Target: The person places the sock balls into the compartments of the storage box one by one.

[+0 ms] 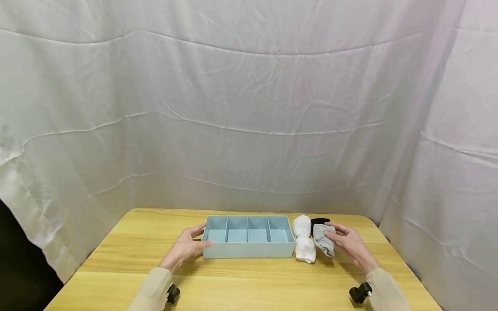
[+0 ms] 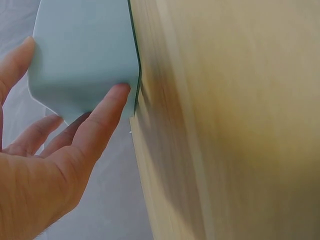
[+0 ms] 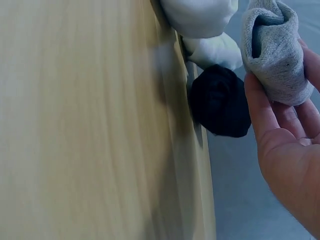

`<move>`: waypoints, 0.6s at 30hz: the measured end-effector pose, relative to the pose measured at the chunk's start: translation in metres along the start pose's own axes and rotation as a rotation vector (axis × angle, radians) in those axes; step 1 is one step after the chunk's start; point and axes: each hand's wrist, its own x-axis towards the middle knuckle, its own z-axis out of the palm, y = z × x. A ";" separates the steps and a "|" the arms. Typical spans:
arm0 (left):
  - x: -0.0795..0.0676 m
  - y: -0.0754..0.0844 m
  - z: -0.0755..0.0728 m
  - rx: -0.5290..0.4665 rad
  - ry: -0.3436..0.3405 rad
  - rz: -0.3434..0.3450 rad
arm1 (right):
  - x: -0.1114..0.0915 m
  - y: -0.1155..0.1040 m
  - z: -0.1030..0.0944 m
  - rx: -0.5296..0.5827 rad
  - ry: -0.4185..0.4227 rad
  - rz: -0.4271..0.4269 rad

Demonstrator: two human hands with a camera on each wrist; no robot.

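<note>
A pale blue box [image 1: 249,250] with several compartments, all bare inside, stands on the table. My left hand [image 1: 186,247] holds its left end, the thumb on the front wall and the other fingers around the end and far side. In my right hand [image 1: 351,247] is a rolled grey sock [image 1: 324,240], pinched between thumb and fingers; the right wrist view shows the folded opening of this grey sock [image 3: 275,55] raised above the table. Two rolled white socks [image 1: 305,249] lie one behind the other against the box's right side. Behind the grey one sits a black rolled sock [image 1: 318,222], partly hidden.
The wooden table [image 1: 241,285] has rounded far corners and reaches toward me. Light grey cloth [image 1: 249,108] hangs behind it and along both sides. A small black device [image 1: 360,292] is strapped at each wrist over the sleeves.
</note>
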 end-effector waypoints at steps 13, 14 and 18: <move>-0.002 -0.001 -0.002 0.000 -0.002 -0.002 | 0.011 -0.018 0.026 0.066 -0.046 -0.050; -0.002 -0.001 -0.002 0.001 -0.006 -0.002 | 0.010 -0.020 0.028 0.059 -0.042 -0.045; 0.000 0.000 -0.002 0.005 -0.026 0.007 | 0.011 -0.023 0.035 0.067 -0.029 -0.029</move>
